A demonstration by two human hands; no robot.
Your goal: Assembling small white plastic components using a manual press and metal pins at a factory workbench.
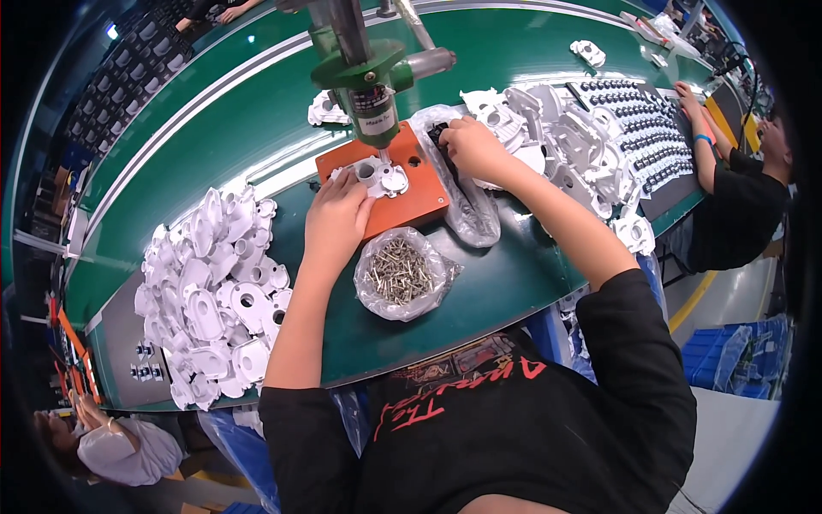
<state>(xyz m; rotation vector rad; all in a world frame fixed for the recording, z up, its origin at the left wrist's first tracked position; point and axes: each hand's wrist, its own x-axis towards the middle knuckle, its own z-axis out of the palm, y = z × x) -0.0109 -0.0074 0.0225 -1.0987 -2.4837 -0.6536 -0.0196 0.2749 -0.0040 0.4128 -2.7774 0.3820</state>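
A white plastic housing (368, 174) sits on an orange fixture block (411, 206) under a green press head (374, 111). My left hand (336, 216) holds the housing's left side against the block, fingers closed along its edge. To the right of the block lies a long clear plastic bag (476, 224) with small black parts (437, 134) at its far end. My right hand (475, 147) is at that end, fingers curled together over the black parts; whatever is between the fingertips is hidden.
A bag-lined bowl of metal pins (399, 272) stands before the block. White housings pile up at left (205, 291) and right (582, 146). A tray of black parts (651, 137) lies at far right, near a co-worker (736, 188). Another person (128, 445) is at lower left.
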